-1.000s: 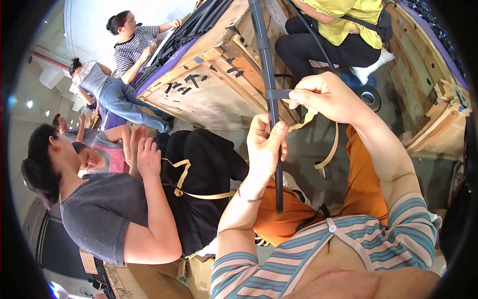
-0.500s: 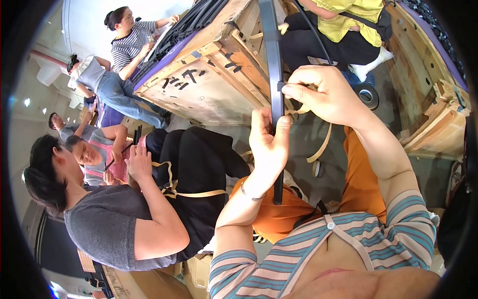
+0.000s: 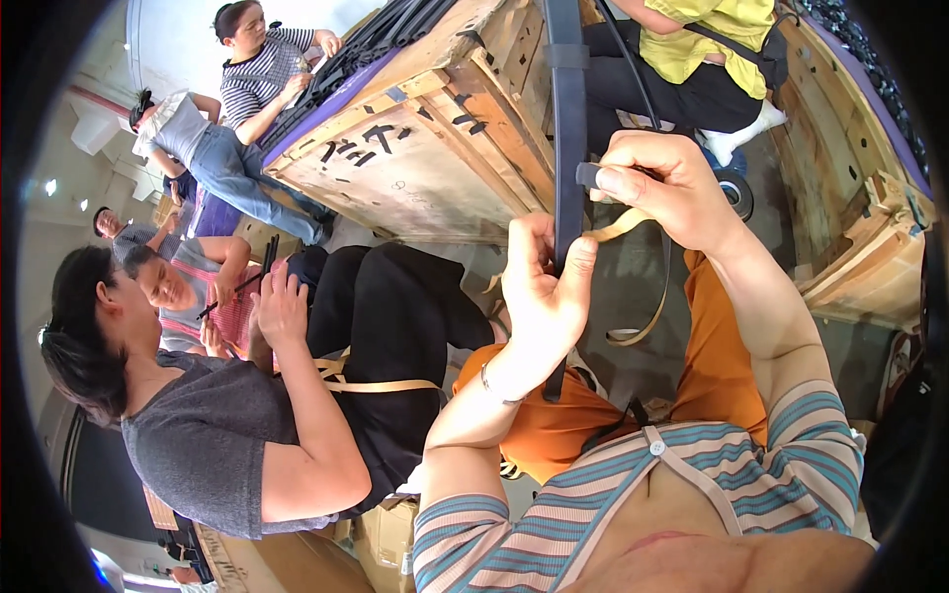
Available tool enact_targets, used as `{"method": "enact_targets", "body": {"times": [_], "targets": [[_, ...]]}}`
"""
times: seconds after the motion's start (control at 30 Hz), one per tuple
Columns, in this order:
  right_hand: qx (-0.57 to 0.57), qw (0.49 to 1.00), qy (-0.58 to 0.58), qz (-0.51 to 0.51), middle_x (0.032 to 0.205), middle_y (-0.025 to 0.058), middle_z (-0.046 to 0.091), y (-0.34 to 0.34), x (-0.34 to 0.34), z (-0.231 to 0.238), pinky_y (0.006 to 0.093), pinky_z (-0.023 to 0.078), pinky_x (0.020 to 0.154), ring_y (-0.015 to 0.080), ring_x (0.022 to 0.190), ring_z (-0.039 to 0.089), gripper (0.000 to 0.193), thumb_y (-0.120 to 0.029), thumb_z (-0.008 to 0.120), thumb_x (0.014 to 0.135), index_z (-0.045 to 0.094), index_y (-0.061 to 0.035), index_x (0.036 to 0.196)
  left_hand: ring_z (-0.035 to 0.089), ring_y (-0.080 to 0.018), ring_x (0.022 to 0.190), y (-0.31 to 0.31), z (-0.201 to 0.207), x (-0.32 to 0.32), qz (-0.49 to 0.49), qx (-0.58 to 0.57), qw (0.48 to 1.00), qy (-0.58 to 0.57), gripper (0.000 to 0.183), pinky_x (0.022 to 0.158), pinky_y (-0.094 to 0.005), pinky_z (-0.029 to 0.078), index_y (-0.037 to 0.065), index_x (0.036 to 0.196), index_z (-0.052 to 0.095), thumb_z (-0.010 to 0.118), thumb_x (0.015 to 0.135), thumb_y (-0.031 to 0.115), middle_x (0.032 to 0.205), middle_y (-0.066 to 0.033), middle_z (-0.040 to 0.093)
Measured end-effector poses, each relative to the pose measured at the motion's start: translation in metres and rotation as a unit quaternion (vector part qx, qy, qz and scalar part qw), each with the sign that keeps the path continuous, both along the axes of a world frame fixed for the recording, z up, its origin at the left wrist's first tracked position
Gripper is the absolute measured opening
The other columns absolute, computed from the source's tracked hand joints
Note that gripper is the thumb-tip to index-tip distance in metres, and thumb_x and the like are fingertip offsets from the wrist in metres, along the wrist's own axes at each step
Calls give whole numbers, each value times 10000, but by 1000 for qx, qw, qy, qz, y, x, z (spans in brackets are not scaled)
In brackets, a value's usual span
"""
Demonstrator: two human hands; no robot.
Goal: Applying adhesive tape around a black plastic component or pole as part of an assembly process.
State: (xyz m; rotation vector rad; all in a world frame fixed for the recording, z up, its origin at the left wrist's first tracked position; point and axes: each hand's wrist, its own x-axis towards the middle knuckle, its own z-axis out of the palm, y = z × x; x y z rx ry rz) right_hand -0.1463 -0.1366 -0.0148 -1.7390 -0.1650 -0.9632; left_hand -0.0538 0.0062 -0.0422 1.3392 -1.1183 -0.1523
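Observation:
A long, flat black strip [image 3: 568, 128] stands nearly upright in front of me, its lower end near my orange-clad thigh. My left hand [image 3: 544, 292] is closed around its lower part, thumb on the right side. In my right hand [image 3: 664, 190], thumb and forefinger pinch a short piece of black tape [image 3: 587, 176], its free end beside the strip's right edge. Higher up, a dark band of tape [image 3: 566, 56] wraps the strip. A tan ribbon-like strip [image 3: 621, 225] runs from by my left thumb to below my right hand and hangs toward the floor.
A wooden crate [image 3: 395, 158] piled with black strips stands ahead; another crate [image 3: 860, 237] stands at the right. A roll of black tape [image 3: 733, 193] lies on the floor. A co-worker in grey [image 3: 217, 435] sits close on my left; one in yellow [image 3: 707, 44] sits ahead.
My right hand has drawn the black tape piece slightly away from the strip. The strip and my left hand have shifted a little right, and the dark band higher up now shows.

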Motion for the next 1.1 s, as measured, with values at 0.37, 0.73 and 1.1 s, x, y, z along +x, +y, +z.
{"method": "enact_targets", "body": {"times": [0.37,0.73,1.1], "targets": [[21,1000,-8,19,664,-23,481,3,4,-1,202,299,487,20,565,399,136,-123,601,832,601,0,773,367,-23,593,6,-1,15,22,26,999,7,198,527,-165,320,43,902,426,606,840,98,699,35,426],[14,1000,-5,-27,599,-23,494,7,21,0,203,306,489,14,571,396,161,-139,637,817,623,-1,737,358,-20,609,6,3,14,-5,2,999,41,210,543,-155,313,45,916,407,600,840,81,718,39,408],[-3,999,-8,-45,567,-31,479,4,27,-2,209,303,467,20,531,385,167,-147,637,817,625,-1,735,367,-19,610,5,3,16,-12,2,999,42,212,542,-158,323,40,923,410,601,840,80,726,36,415]]}}
